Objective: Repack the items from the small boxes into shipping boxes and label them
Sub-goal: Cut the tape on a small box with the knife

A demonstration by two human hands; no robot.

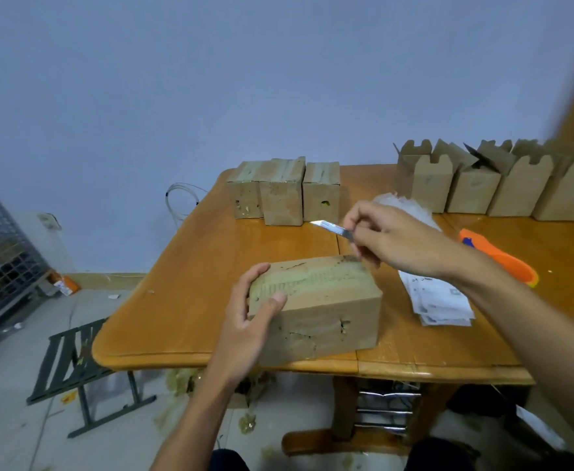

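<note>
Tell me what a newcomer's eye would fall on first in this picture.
First the taped cardboard box at the near edge of the table, gripped at its end by the left hand, while the right hand pinches a metal blade just above its far corner. Next, the row of open-topped boxes along the table's far right, and the bright orange tool lying before them.

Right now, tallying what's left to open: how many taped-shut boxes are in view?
4. The near box, held by the left hand, at the front edge; three in a row at the far edge: left box, middle box, right box. More may hide behind.
</note>
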